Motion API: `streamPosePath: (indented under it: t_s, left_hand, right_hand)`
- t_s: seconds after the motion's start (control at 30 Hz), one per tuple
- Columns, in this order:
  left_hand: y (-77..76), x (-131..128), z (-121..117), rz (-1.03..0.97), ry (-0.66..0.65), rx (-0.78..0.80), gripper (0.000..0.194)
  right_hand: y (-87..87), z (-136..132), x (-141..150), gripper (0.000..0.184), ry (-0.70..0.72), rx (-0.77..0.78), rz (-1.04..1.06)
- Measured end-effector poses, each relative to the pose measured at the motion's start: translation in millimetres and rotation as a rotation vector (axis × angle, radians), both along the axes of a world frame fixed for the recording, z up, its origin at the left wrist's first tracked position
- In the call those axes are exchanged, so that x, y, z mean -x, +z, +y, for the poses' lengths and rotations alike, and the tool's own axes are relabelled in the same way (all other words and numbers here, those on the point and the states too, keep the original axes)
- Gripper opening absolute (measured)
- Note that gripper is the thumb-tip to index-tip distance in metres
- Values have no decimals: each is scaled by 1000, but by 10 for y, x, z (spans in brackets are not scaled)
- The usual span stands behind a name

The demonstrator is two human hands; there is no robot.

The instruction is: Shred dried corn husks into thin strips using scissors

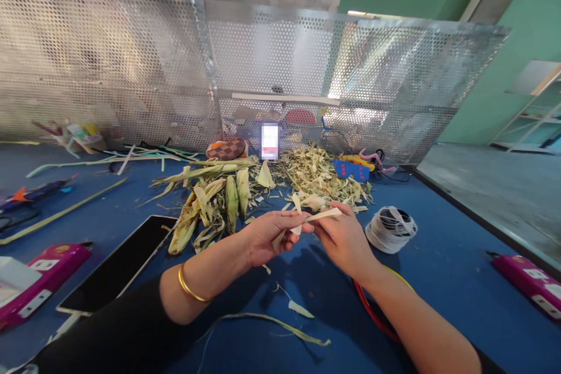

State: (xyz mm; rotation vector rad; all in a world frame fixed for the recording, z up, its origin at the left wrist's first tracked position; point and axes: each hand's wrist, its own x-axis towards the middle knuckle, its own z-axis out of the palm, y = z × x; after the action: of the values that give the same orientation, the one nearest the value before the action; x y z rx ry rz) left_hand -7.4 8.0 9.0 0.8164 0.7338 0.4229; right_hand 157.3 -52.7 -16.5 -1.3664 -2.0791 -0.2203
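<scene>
Pale strips of corn husk [323, 215] are pinched between my two hands above the middle of the table. My left hand [274, 235], with a gold bangle at the wrist, has its thumb and fingers closed on the folded husk. From the other side my right hand [344, 239] grips the strips too, its fingertips almost touching the left ones. One strip sticks up over the left fingertips and another points right across the right hand. Below the hands lie a small husk piece [301, 308] with thread and a long dried strip [280, 322].
Whole husks [231, 201] and a heap of husk scraps [318, 172] lie behind my hands. A spool of white cord [391, 231] stands at right. A tablet [118, 266] and magenta power strips [532, 280] lie at the sides. A perforated metal screen [280, 52] borders the table's back.
</scene>
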Motion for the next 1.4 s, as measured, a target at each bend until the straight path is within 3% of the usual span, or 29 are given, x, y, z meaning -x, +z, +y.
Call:
streamPosePath:
  t_s: [0.17,0.33,0.5,0.6,0.83,1.0,1.1,1.27,1.4]
  left_hand:
    - [2,14,21,44,-28,-131,10]
    - [-2,19,43,125,-90,-206,38]
    - [-6,35,23,186,-175,-315,24]
    - [13,45,41,170,-187,-248,21]
    - [73,72,142,-62,-89,153,17]
    - [109,87,129,-151,-93,229,20]
    - [93,81,113,-128,-109,186,23]
    - [27,37,41,30,-117,-100,17]
    - [12,-1,-7,139,-27,-301,23]
  right_hand:
    - [27,12,6,14,44,111,310]
    - [121,-39,-4,15,-42,258,632]
    - [121,-39,16,17,-132,275,668]
    - [99,-21,18,20,-121,284,789]
    - [93,27,-50,40,-153,162,1191]
    - [122,-4,30,32,17,450,1064]
    - [109,-35,100,24,122,576,938]
    - [25,-14,82,16,75,447,716]
    - [59,4,31,15,-5,409,738]
